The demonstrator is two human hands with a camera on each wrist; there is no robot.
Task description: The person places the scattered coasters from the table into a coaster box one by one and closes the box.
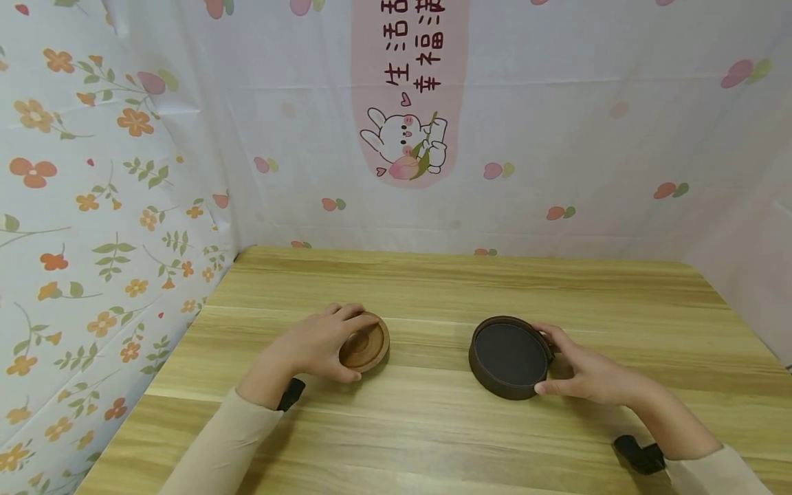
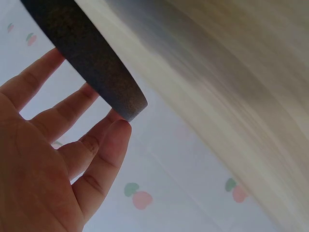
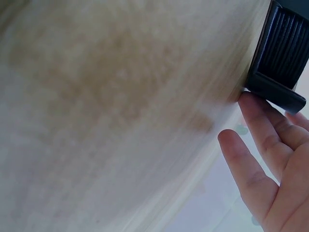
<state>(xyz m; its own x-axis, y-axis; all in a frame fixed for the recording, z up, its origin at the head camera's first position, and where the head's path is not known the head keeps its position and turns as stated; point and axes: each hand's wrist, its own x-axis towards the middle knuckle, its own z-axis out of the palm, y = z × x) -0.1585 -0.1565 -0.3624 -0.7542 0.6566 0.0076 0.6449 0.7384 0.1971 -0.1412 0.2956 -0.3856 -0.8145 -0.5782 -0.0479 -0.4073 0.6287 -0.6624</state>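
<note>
On the left of the table a round brown wooden disc (image 1: 365,347) shows a raised outer ring and a recessed middle. My left hand (image 1: 322,342) grips it by the edge, fingers over the far side and thumb at the near side. In the left wrist view its dark side wall (image 2: 89,53) meets the fingertips and thumb. A dark round shallow tray (image 1: 509,354), with a thin stitch-like line inside its rim, is to the right. My right hand (image 1: 588,371) holds its right edge, fingers behind and thumb in front. In the right wrist view a black ribbed wall (image 3: 285,48) touches the fingertips.
Both things are over a light wood-grain table (image 1: 433,440). A white printed cloth (image 1: 526,124) hangs behind it, and a flowered cloth (image 1: 111,227) hangs along the left side. Black wrist straps show at both wrists.
</note>
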